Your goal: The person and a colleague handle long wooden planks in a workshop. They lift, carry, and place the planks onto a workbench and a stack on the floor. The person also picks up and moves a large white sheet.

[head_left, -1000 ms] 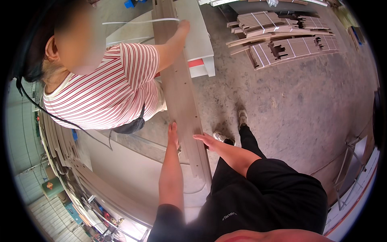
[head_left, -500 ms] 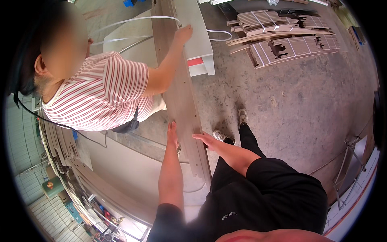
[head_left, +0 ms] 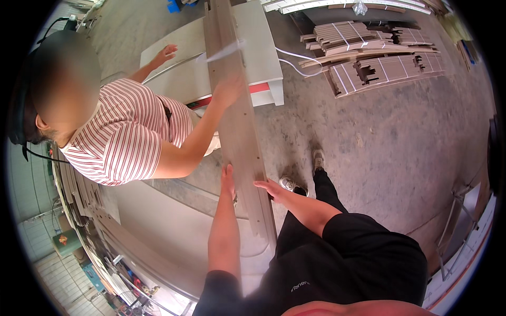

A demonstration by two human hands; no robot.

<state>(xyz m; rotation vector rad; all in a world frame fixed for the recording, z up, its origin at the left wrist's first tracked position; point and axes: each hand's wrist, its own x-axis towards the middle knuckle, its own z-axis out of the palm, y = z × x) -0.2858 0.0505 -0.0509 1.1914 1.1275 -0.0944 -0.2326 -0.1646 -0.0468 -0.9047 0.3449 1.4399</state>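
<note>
A stack of long brown boards (head_left: 245, 150) runs from the far edge toward my body. Against its left side is my left hand (head_left: 228, 183), closed on the edge with the thumb up. My right hand (head_left: 270, 189) grips the opposite side, a little nearer to me, thumb over the top edge. The fingers beneath are hidden. A co-worker in a striped shirt (head_left: 132, 134) stands at the left, one blurred hand (head_left: 229, 90) over the boards and the other hand (head_left: 167, 52) raised beyond. A white strap (head_left: 226, 51) shows as a smear across the boards' far part.
A pale worktable (head_left: 263, 58) with a red stripe stands beneath the far end. Strapped bundles of brown boards (head_left: 387, 66) lie on the floor at the far right. A large pale panel (head_left: 158, 216) is left of my forearm. A metal frame (head_left: 456, 226) stands at the right.
The co-worker has leaned back to the left, and their near hand has come lower over the boards. The strap loop at the left is gone from there. My hands have barely moved.
</note>
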